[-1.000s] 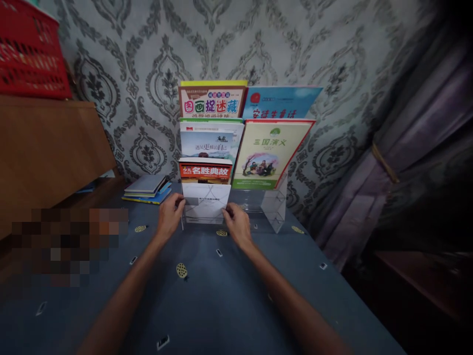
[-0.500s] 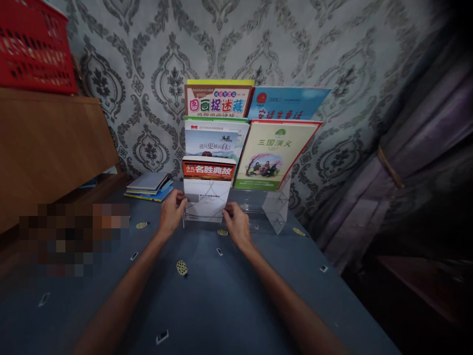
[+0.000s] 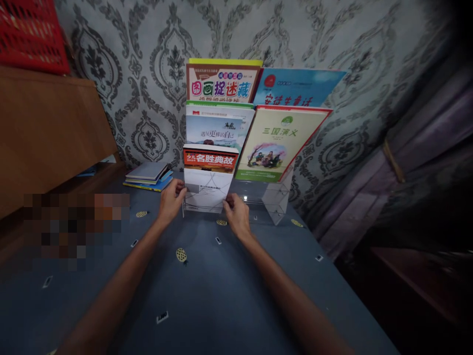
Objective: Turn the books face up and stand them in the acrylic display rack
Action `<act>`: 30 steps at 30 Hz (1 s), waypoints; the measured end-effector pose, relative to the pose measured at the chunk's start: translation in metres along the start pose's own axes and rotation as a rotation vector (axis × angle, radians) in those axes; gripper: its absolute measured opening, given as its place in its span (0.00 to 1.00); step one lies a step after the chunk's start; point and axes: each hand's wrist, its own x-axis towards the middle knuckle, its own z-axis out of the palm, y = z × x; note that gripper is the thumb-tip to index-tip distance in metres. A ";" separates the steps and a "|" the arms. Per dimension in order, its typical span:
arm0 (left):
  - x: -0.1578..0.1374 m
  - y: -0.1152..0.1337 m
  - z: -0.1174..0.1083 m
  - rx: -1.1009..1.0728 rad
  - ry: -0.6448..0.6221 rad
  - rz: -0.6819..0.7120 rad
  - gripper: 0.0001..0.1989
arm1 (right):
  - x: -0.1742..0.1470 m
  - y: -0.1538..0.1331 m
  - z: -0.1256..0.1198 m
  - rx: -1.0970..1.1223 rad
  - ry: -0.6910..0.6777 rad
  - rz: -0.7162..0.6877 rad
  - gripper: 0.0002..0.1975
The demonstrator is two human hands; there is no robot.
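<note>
At the lower left front of a clear tiered book stand (image 3: 276, 203) a white book with a red-orange band (image 3: 209, 180) stands upright, leaning slightly back. My left hand (image 3: 170, 201) has its fingers closed at the book's left edge. On the opposite edge, near the lower right corner, my right hand (image 3: 237, 213) pinches with thumb and fingers. Behind that book stand a pale blue book (image 3: 216, 129) and a brown book with colourful lettering (image 3: 221, 81). To the right are a light green book (image 3: 273, 133) and a blue book (image 3: 301, 84) behind it.
Left of the stand lies a small stack of books (image 3: 148, 175) on the dark blue tablecloth (image 3: 207, 301). A wooden cabinet (image 3: 51, 133) with a red plastic basket (image 3: 33, 39) borders the left. Patterned wallpaper rises behind; a tied curtain (image 3: 358, 187) hangs at right.
The view has tilted slightly down, so the stand and books appear higher. Both hands stay at the sides of the white book, with no clear movement of it.
</note>
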 end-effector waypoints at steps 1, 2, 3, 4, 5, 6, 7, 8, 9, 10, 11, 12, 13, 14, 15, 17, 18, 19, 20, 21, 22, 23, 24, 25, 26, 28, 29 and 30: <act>0.000 0.000 0.000 -0.002 -0.003 0.005 0.04 | 0.000 -0.001 -0.001 0.010 0.002 0.003 0.06; 0.000 0.000 0.001 -0.005 -0.007 0.009 0.04 | 0.000 -0.001 -0.001 0.019 0.001 0.007 0.06; 0.000 -0.001 0.001 -0.008 -0.012 0.011 0.04 | 0.000 -0.002 -0.002 0.026 -0.001 0.010 0.07; 0.000 -0.001 0.001 -0.012 -0.016 0.011 0.05 | 0.000 -0.003 -0.002 0.032 -0.003 0.013 0.07; -0.001 -0.001 0.001 -0.014 -0.018 0.010 0.05 | 0.000 -0.003 -0.003 0.037 -0.004 0.015 0.07; 0.000 -0.001 0.001 -0.012 -0.018 0.006 0.05 | 0.000 -0.003 -0.003 0.040 -0.005 0.016 0.07; 0.000 -0.001 0.001 -0.011 -0.017 0.002 0.06 | 0.000 -0.003 -0.003 0.042 -0.004 0.018 0.07; 0.000 -0.001 0.000 -0.009 -0.015 -0.003 0.06 | 0.000 -0.003 -0.003 0.043 -0.002 0.021 0.07; 0.000 -0.001 0.000 -0.008 -0.011 -0.008 0.07 | 0.000 -0.003 -0.003 0.046 -0.001 0.025 0.07; 0.000 0.000 -0.001 -0.011 -0.007 -0.012 0.08 | 0.001 -0.003 -0.004 0.049 0.000 0.029 0.07; 0.001 0.000 -0.001 -0.015 -0.005 -0.016 0.08 | 0.001 -0.003 -0.004 0.053 -0.001 0.034 0.07; 0.001 0.000 -0.002 -0.021 -0.001 -0.020 0.09 | 0.001 -0.003 -0.004 0.058 -0.001 0.037 0.07; 0.002 0.001 -0.003 -0.026 0.003 -0.023 0.09 | 0.001 -0.004 -0.004 0.065 0.000 0.039 0.07; 0.002 0.001 -0.003 -0.031 0.008 -0.026 0.09 | 0.001 -0.004 -0.004 0.072 0.000 0.040 0.07; 0.002 0.001 -0.003 -0.036 0.013 -0.028 0.09 | 0.001 -0.004 -0.005 0.078 0.000 0.039 0.08; 0.003 0.001 -0.003 -0.045 0.022 -0.028 0.09 | 0.001 -0.005 -0.005 0.081 -0.002 0.038 0.08; 0.003 0.001 -0.003 -0.051 0.024 -0.027 0.10 | 0.001 -0.005 -0.006 0.078 -0.005 0.038 0.09; 0.004 0.001 -0.003 -0.056 0.024 -0.025 0.10 | 0.001 -0.005 -0.006 0.072 -0.009 0.039 0.09; 0.004 0.000 -0.003 -0.063 0.023 -0.024 0.10 | 0.001 -0.005 -0.006 0.063 -0.014 0.041 0.09; 0.004 0.000 -0.003 -0.071 0.020 -0.026 0.10 | 0.001 -0.005 -0.007 0.052 -0.019 0.041 0.09; 0.004 0.000 -0.004 -0.079 0.017 -0.028 0.10 | 0.001 -0.005 -0.007 0.040 -0.025 0.041 0.10; 0.004 0.000 -0.004 -0.086 0.014 -0.031 0.11 | 0.001 -0.005 -0.007 0.025 -0.032 0.038 0.10; 0.004 0.000 -0.004 -0.092 0.013 -0.033 0.11 | 0.001 -0.004 -0.007 0.006 -0.036 0.034 0.10; 0.004 0.001 -0.004 -0.096 0.014 -0.032 0.11 | 0.001 -0.004 -0.007 -0.014 -0.040 0.028 0.10; 0.004 0.001 -0.004 -0.101 0.016 -0.030 0.12 | 0.001 -0.004 -0.007 -0.034 -0.043 0.020 0.10; 0.003 0.002 -0.004 -0.113 0.015 -0.021 0.13 | 0.001 -0.004 -0.006 -0.071 -0.045 0.007 0.11; 0.003 0.002 -0.004 -0.118 0.013 -0.018 0.13 | 0.001 -0.004 -0.006 -0.084 -0.046 0.003 0.11; 0.003 0.003 -0.004 -0.119 0.010 -0.016 0.13 | 0.001 -0.003 -0.006 -0.094 -0.046 0.001 0.11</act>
